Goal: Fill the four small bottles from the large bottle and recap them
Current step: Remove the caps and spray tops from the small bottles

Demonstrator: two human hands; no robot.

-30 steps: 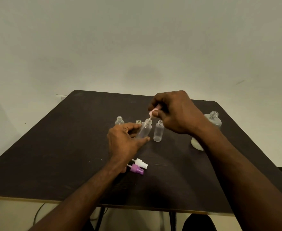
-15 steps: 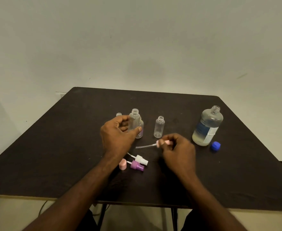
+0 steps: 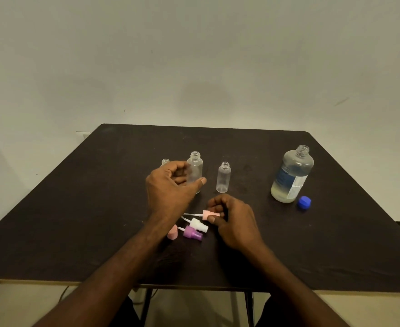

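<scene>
The dark square worktop (image 3: 100, 220) is carrying the uncapped, part-full large clear bottle (image 3: 291, 175) at right. Left hand (image 3: 168, 187) fingers are curling round an empty small clear bottle (image 3: 195, 168); right hand (image 3: 232, 220) is pinching a pink spray cap (image 3: 206, 214). Filling is not yet started.

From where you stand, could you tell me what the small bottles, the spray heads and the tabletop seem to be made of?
The small bottles: likely clear, slightly frosted plastic; the table shows through them. The spray heads: apparently opaque moulded plastic, matte, in pink, white and purple, with thin translucent tubes. The tabletop: dark, matte, probably laminated board; a pale edge shows at the front.
</scene>
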